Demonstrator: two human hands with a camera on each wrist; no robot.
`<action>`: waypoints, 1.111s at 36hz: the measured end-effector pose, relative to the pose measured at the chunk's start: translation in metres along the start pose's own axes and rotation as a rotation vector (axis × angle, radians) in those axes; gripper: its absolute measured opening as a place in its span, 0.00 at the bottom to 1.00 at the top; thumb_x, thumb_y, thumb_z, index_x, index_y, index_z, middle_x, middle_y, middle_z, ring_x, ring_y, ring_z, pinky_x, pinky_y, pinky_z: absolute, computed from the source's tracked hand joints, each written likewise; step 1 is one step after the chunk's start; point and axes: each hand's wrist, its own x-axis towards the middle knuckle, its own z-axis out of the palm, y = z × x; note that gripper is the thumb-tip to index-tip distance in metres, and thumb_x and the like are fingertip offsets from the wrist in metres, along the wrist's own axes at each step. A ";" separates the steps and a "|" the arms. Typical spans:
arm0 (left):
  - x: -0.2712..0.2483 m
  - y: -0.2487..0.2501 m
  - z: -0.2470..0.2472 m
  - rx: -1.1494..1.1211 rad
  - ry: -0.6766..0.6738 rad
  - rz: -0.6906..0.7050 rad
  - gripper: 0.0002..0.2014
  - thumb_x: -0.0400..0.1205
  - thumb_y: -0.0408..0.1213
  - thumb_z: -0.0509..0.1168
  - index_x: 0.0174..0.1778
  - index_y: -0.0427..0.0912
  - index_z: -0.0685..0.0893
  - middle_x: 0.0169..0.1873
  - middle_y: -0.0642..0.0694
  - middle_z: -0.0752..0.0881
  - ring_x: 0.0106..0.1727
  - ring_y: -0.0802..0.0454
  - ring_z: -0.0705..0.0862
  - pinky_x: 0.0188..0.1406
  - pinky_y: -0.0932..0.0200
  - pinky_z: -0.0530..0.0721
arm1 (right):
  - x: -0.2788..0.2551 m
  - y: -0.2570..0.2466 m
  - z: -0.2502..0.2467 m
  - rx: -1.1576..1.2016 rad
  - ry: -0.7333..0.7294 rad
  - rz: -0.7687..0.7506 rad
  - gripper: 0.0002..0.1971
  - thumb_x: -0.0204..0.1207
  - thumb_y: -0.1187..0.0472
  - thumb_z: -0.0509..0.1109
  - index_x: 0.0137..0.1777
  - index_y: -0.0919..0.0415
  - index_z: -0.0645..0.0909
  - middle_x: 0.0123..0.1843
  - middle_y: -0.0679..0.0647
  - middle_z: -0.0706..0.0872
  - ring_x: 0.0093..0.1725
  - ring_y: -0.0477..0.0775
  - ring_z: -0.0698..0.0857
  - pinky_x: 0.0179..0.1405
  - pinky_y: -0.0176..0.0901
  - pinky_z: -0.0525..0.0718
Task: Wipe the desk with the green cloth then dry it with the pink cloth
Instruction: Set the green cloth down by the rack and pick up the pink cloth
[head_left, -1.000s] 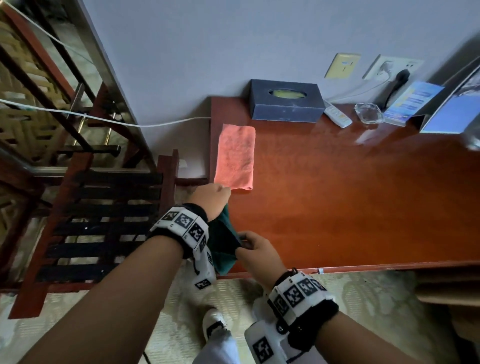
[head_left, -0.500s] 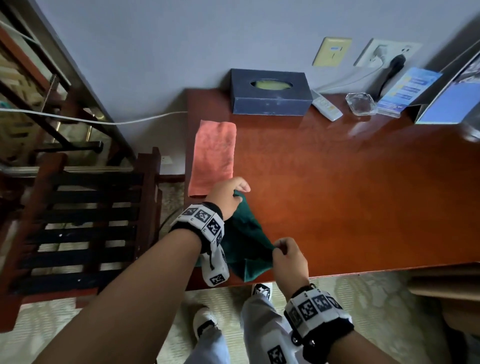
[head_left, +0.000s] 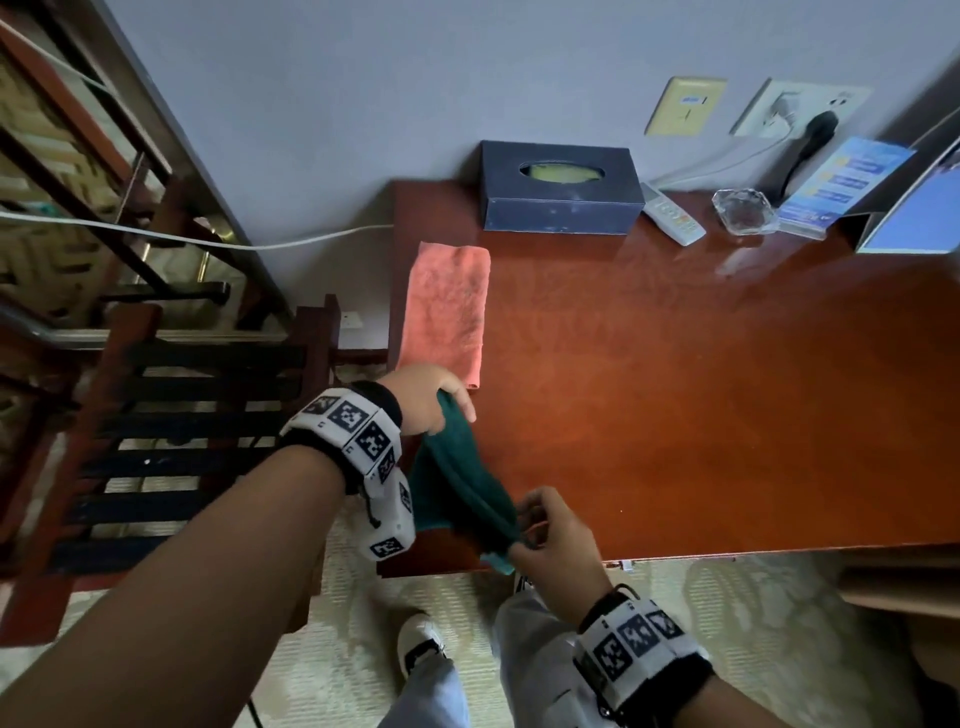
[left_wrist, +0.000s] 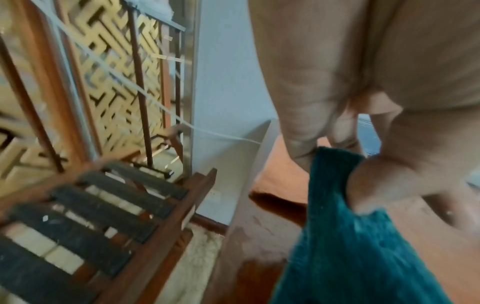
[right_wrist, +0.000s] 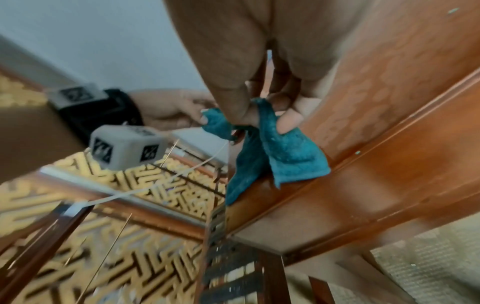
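The dark green cloth (head_left: 460, 486) hangs stretched between my two hands over the desk's front left corner. My left hand (head_left: 434, 397) pinches its far end, seen close in the left wrist view as green cloth (left_wrist: 358, 236) under thumb and fingers. My right hand (head_left: 545, 535) pinches the near end at the desk's front edge; the right wrist view shows the cloth (right_wrist: 272, 148) bunched at the fingertips. The pink cloth (head_left: 447, 309) lies folded flat along the left edge of the red-brown desk (head_left: 701, 389), just beyond my left hand.
At the back of the desk stand a dark tissue box (head_left: 558, 189), a white remote (head_left: 670, 213), a glass ashtray (head_left: 743, 210) and blue leaflets (head_left: 841, 184). A slatted wooden rack (head_left: 171, 441) stands left of the desk. My feet are below the front edge.
The green cloth has been drawn out lengthwise between my hands; my right hand has pulled its end back to the desk's front edge, while the left keeps its end beside the pink cloth.
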 end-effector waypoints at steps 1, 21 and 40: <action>-0.002 0.003 -0.005 0.059 -0.001 -0.014 0.24 0.73 0.18 0.59 0.48 0.52 0.87 0.74 0.48 0.73 0.71 0.45 0.75 0.67 0.50 0.77 | -0.001 -0.002 0.006 -0.046 -0.042 -0.032 0.18 0.60 0.72 0.72 0.41 0.48 0.73 0.39 0.49 0.80 0.31 0.43 0.76 0.31 0.30 0.74; -0.050 0.015 -0.051 0.388 0.234 0.102 0.24 0.74 0.18 0.54 0.52 0.46 0.87 0.55 0.51 0.84 0.53 0.56 0.81 0.44 0.69 0.68 | -0.032 -0.090 0.062 0.399 -0.437 -0.077 0.17 0.76 0.73 0.59 0.45 0.45 0.70 0.41 0.51 0.76 0.31 0.46 0.74 0.31 0.43 0.75; 0.038 0.053 0.005 0.522 0.254 0.080 0.15 0.82 0.30 0.58 0.62 0.44 0.83 0.60 0.43 0.82 0.61 0.43 0.80 0.57 0.52 0.78 | -0.018 -0.040 0.021 0.522 -0.023 0.097 0.15 0.75 0.79 0.57 0.47 0.57 0.74 0.39 0.54 0.79 0.32 0.44 0.75 0.32 0.37 0.76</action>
